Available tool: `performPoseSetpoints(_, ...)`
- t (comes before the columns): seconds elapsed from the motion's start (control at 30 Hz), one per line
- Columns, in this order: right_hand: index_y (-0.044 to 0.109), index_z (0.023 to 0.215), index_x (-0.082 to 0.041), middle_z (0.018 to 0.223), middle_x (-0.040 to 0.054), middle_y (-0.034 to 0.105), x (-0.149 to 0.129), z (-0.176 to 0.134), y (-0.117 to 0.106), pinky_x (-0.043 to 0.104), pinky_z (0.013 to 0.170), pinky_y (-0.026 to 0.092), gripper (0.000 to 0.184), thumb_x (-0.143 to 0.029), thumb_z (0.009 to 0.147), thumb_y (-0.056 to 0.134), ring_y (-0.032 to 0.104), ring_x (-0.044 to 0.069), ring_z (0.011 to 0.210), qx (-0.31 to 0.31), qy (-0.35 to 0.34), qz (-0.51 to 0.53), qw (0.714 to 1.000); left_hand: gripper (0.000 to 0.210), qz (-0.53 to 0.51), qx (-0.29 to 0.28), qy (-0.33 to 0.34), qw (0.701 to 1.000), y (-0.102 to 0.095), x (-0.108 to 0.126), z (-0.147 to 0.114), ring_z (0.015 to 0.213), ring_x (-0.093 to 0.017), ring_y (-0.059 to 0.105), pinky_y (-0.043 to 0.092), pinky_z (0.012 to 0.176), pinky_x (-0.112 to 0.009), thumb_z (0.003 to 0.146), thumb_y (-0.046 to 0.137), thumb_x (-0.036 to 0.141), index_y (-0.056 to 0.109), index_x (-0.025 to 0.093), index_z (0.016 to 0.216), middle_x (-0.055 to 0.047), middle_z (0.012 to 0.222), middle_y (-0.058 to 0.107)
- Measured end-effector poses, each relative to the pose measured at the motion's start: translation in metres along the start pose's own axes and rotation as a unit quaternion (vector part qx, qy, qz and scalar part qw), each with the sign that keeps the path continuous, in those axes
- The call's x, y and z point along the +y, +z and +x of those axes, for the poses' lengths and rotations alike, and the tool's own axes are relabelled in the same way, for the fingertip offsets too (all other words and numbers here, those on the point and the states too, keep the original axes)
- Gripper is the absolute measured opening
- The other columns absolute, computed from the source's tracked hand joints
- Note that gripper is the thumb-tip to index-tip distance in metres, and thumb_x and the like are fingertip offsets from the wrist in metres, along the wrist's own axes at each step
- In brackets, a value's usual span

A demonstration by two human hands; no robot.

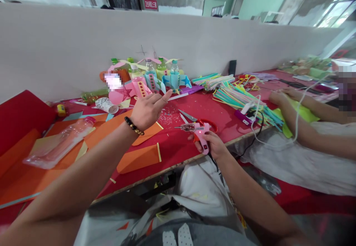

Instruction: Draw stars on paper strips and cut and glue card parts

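Note:
My right hand (215, 145) is wrapped round the handle of a pink hot glue gun (200, 129), its metal nozzle pointing left over the red tabletop (194, 103). My left hand (148, 110), with a beaded bracelet at the wrist, reaches forward with its fingers stretched out and nothing seen in them. Just beyond those fingers stand several plastic bottles (174, 68) dressed with coloured paper fins and strips. Scissors (188, 115) with red handles lie behind the glue gun. Orange paper pieces (141, 158) with pale yellow edge strips lie below my left hand.
An empty plastic bottle (62, 142) lies on orange sheets at left, near a patterned paper cup (107, 105). Bundled coloured sticks (236, 97) and a purple power strip (244, 118) sit to the right. Another person's hands (279, 95) hold yellow-green material; a white cable (297, 108) loops there.

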State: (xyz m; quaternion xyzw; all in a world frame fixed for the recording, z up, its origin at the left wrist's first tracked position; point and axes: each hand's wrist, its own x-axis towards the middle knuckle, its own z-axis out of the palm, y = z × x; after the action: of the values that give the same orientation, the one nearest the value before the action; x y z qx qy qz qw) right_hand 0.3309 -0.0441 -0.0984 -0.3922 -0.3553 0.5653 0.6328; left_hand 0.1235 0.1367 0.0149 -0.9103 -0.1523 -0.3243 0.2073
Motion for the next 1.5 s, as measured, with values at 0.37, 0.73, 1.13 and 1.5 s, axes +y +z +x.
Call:
performPoseSetpoints(0.37, 0.06, 0.116, -0.019, 0.088, 0.0056, 0.067, -0.002, -0.01, 0.032, 0.021, 0.047, 0.041, 0.038, -0.031, 0.08, 0.065, 0.054, 0.011, 0.06, 0.071, -0.141, -0.046, 0.986, 0.034, -0.59, -0.163, -0.3, 0.732, -0.069, 0.106, -0.042, 0.04, -0.006, 0.048, 0.036, 0.04, -0.015, 0.096, 0.04, 0.034, 0.045, 0.018, 0.125, 0.0, 0.07, 0.065)
performPoseSetpoints(0.73, 0.029, 0.147, -0.034, 0.125, 0.0068, 0.059, -0.015, -0.015, 0.048, 0.028, 0.063, 0.051, 0.078, -0.028, 0.079, 0.068, 0.057, 0.013, 0.072, 0.066, -0.269, -0.169, 0.946, 0.02, -0.734, -0.13, -0.399, 0.534, -0.067, 0.148, -0.064, 0.034, -0.001, 0.036, 0.024, 0.031, -0.013, 0.092, 0.05, 0.036, 0.047, 0.02, 0.105, 0.002, 0.075, 0.061)
performPoseSetpoints(1.13, 0.065, 0.097, -0.015, 0.092, 0.0106, 0.071, -0.039, 0.007, -0.003, 0.024, 0.043, 0.041, 0.031, -0.04, 0.079, 0.063, 0.06, 0.015, 0.057, 0.106, -0.14, -0.061, 0.983, 0.018, -0.645, 0.0, -0.507, 0.571, -0.004, 0.085, -0.032, 0.042, -0.005, 0.042, 0.031, 0.038, -0.014, 0.087, 0.056, 0.032, 0.046, 0.019, 0.08, 0.006, 0.056, 0.05)
performPoseSetpoints(1.5, 0.065, 0.096, -0.012, 0.053, 0.0015, 0.056, -0.033, 0.014, -0.042, 0.025, 0.041, 0.036, 0.04, -0.047, 0.078, 0.058, 0.048, 0.014, 0.046, 0.114, -0.072, 0.002, 0.991, 0.012, -0.581, -0.055, -0.617, 0.528, 0.12, 0.037, 0.041, 0.055, -0.007, 0.055, 0.049, 0.053, -0.021, 0.091, 0.051, 0.016, 0.052, 0.012, 0.102, -0.001, 0.076, 0.06)
